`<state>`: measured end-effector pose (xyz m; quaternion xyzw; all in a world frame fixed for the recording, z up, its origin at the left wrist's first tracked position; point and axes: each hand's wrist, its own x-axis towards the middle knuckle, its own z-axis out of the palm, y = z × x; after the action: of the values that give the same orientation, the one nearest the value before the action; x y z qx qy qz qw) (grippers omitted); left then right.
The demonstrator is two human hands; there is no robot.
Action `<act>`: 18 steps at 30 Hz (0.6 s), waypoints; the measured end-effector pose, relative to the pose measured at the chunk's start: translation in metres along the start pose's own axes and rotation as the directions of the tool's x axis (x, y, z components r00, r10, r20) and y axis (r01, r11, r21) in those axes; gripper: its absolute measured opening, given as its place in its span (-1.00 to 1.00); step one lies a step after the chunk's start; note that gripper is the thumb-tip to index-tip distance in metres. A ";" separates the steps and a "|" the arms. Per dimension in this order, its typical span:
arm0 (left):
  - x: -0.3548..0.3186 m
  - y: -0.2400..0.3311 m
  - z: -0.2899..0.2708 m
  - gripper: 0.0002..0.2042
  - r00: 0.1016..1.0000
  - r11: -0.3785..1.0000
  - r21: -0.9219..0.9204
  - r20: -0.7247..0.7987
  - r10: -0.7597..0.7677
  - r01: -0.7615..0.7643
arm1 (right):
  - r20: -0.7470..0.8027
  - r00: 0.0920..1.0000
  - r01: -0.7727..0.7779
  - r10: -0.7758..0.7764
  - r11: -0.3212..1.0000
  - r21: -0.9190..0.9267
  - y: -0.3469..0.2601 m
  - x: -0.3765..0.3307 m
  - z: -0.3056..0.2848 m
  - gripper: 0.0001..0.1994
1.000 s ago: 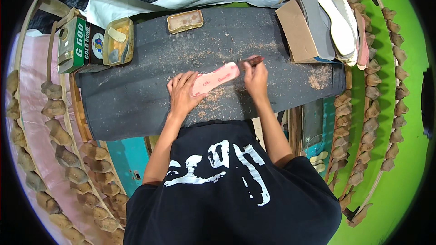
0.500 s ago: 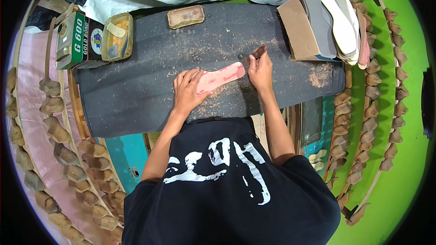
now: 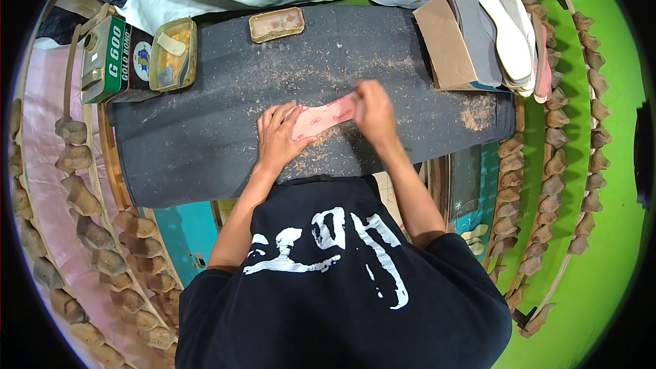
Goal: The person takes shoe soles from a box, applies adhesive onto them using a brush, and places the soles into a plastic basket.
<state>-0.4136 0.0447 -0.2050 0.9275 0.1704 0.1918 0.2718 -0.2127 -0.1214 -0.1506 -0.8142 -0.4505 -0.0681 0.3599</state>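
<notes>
A pink insole (image 3: pixel 326 115) with red print lies on the dark cloth of the workbench, tilted up toward the right. My left hand (image 3: pixel 279 130) holds its left end against the cloth, fingers over the upper edge and thumb along the lower one. At the insole's right end is my right hand (image 3: pixel 374 111), closed and a little blurred by motion. It covers that end, and whatever its fingers hold is hidden from view.
Shavings (image 3: pixel 480 113) lie scattered over the dark cloth (image 3: pixel 198 150). A shallow amber tray (image 3: pixel 276 25) stands at the back, with a metal can (image 3: pixel 113 61) and a yellowish tub (image 3: pixel 173 55) at left. A cardboard box (image 3: pixel 444 48) of insoles stands right. Shoe lasts (image 3: pixel 557 137) line side racks.
My right hand has moved left onto the insole's right end. The dark-handled tool that showed in it before is now hidden. My left hand keeps its place on the insole.
</notes>
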 end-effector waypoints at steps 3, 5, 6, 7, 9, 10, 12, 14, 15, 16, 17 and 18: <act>0.001 0.001 0.000 -0.16 1.000 1.000 -0.002 -0.004 -0.010 0.010 | 0.222 0.972 0.075 -0.075 0.997 0.011 -0.043 -0.018 0.010 -0.70; 0.001 0.002 -0.001 -0.18 1.000 1.000 -0.027 -0.011 -0.001 0.001 | 0.186 0.979 0.058 -0.085 0.988 0.142 -0.051 -0.027 0.023 -0.71; 0.001 0.002 -0.001 -0.18 1.000 1.000 -0.028 -0.011 0.000 0.000 | 0.186 0.979 0.059 -0.085 0.988 0.141 -0.045 -0.029 0.026 -0.71; 0.001 0.003 -0.001 -0.18 1.000 1.000 -0.026 -0.006 -0.006 0.005 | 0.118 0.985 -0.152 0.124 0.949 0.277 -0.035 -0.030 0.029 -0.78; 0.001 0.003 -0.003 -0.18 1.000 1.000 -0.021 -0.001 -0.013 0.013 | -0.014 0.927 -0.341 0.375 0.856 0.388 -0.015 -0.023 0.023 -0.87; 0.000 0.003 -0.003 -0.18 1.000 1.000 -0.013 -0.002 -0.002 0.001 | -0.038 0.917 -0.359 0.398 0.861 0.361 -0.001 -0.020 0.016 -0.87; 0.001 0.004 -0.004 -0.19 1.000 1.000 -0.009 -0.003 0.010 -0.010 | -0.101 0.919 -0.365 0.381 0.919 0.147 0.011 -0.012 -0.002 -0.87; 0.002 0.004 -0.004 -0.20 1.000 1.000 0.002 0.011 -0.007 0.007 | -0.100 0.953 -0.276 0.286 0.956 0.102 0.010 -0.013 -0.004 -0.85; 0.003 0.005 -0.005 -0.20 1.000 1.000 0.001 0.009 -0.007 0.007 | -0.095 0.977 -0.183 0.188 0.981 0.059 0.008 -0.013 -0.006 -0.83; 0.004 0.005 -0.005 -0.20 1.000 1.000 0.003 0.014 -0.001 0.001 | -0.012 0.991 -0.132 0.132 0.990 0.040 0.000 -0.019 -0.004 -0.75; 0.004 0.005 -0.005 -0.21 1.000 1.000 0.005 0.022 0.007 -0.007 | 0.030 0.998 -0.050 0.050 0.999 0.018 -0.010 -0.026 0.004 -0.70; 0.002 0.004 -0.003 -0.21 1.000 1.000 0.004 0.022 0.003 -0.004 | 0.096 0.995 -0.015 0.014 1.000 0.010 -0.038 -0.024 0.004 -0.68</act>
<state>-0.4126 0.0436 -0.1994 0.9304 0.1661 0.1817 0.2714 -0.2570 -0.1224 -0.1439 -0.8178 -0.4616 -0.0241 0.3429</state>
